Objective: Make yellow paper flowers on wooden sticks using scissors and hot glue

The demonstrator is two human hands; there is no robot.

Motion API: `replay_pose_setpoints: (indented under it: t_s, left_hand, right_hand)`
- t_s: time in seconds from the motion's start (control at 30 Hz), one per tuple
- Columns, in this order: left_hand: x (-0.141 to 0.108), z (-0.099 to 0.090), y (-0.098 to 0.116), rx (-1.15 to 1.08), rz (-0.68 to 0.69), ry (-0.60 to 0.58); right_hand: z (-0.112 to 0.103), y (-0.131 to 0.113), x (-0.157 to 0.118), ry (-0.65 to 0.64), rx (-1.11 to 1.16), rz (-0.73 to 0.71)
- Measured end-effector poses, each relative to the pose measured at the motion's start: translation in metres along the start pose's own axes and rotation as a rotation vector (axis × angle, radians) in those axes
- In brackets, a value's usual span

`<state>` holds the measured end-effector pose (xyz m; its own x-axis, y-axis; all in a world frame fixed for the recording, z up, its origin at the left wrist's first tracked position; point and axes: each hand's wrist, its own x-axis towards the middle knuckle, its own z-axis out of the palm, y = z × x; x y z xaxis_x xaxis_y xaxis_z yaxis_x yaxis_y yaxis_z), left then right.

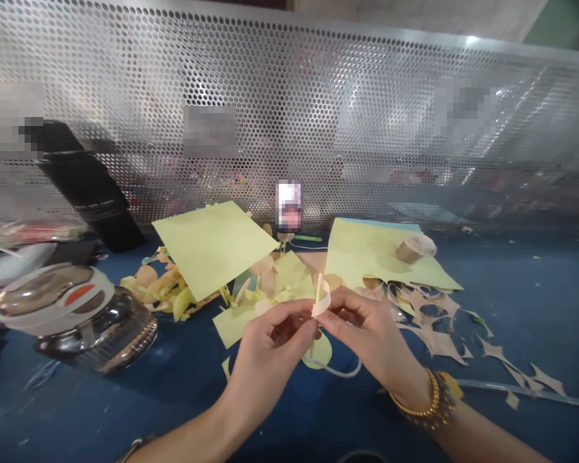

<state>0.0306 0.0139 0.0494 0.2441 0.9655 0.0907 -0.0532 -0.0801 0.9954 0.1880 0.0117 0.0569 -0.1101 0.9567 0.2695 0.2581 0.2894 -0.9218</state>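
My left hand is closed in a pinch on a thin pale stick held upright over the table. Around the stick curls a narrow cream paper strip. My right hand pinches that strip with thumb and forefinger, its fingertips close beside the left ones. Below the fingers, a yellow paper circle and a looped white cord show. Whether the stick joins the circle or the cord, I cannot tell.
Yellow paper sheets lie behind my hands, with a tape roll on the right stack. Paper cut-outs and peach offcuts surround them. A glass jug and black bottle stand left, before a perforated metal panel.
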Motion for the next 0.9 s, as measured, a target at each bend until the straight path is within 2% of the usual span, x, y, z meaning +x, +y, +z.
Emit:
replay_pose_setpoints:
  t_s: [0.2, 0.4, 0.57, 0.67, 0.77, 0.83, 0.9]
  left_hand:
    - [0.002, 0.001, -0.001, -0.001, -0.07, 0.009]
    - [0.003, 0.0, -0.002, -0.057, -0.058, 0.01]
    - [0.004, -0.001, -0.004, -0.056, -0.043, 0.02]
    - [0.005, -0.002, -0.004, -0.032, -0.041, 0.034]
    - [0.005, -0.003, -0.005, 0.001, -0.045, 0.048]
    - [0.005, -0.004, -0.006, 0.026, -0.049, 0.051]
    - [0.005, -0.006, -0.008, 0.043, -0.058, 0.047]
  right_hand:
    - [0.0, 0.001, 0.0, 0.003, 0.039, 0.048]
    - [-0.001, 0.003, -0.001, 0.006, 0.078, 0.079]
    - [-0.008, -0.004, 0.001, -0.023, -0.08, 0.027]
    - [-0.025, -0.022, 0.0, -0.026, -0.256, 0.001]
    - [-0.054, -0.037, -0.012, -0.006, -0.468, -0.005]
    - [-0.078, -0.037, -0.029, -0.07, -0.605, 0.063]
    - [-0.101, -0.026, -0.054, -0.16, -0.73, 0.226]
